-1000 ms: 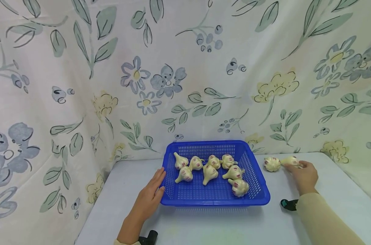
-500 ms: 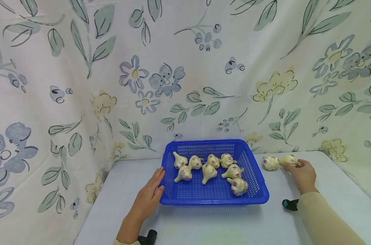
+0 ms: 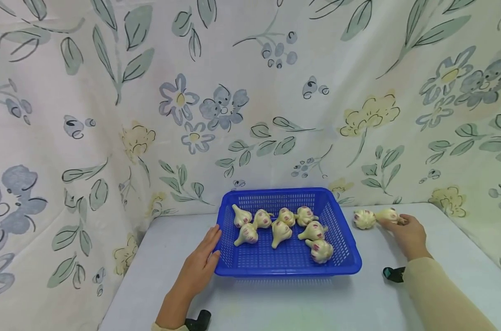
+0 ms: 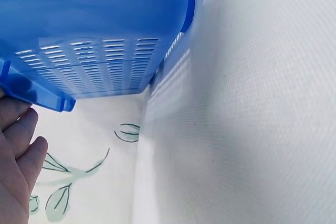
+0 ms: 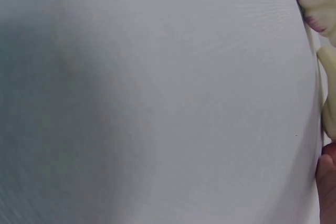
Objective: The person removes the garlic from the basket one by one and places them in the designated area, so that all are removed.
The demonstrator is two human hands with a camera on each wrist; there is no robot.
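A blue plastic basket [image 3: 287, 269] stands on the table, with several garlic bulbs [image 3: 281, 233] lying in it. Along its left side rests my left hand [image 3: 197, 266], fingers straight against the rim. The left wrist view shows those fingers [image 4: 21, 132] by the basket's rim [image 4: 39, 95]. To the right of the basket, my right hand [image 3: 409, 234] pinches a garlic bulb [image 3: 387, 214] between thumb and fingers. Another garlic bulb [image 3: 364, 219] lies just left of that one. In the right wrist view, the thumb [image 5: 326, 182] shows at the edge beside the pinched bulb [image 5: 329, 111].
The table [image 3: 271, 305] has a white covering. A floral curtain [image 3: 250, 101] hangs behind it and along both sides. Dark wrist-camera mounts [image 3: 394, 274] stick out near each wrist.
The head view has shifted slightly, so everything sits a little further left and up. Both hands keep their places at the basket and the garlic bulb.
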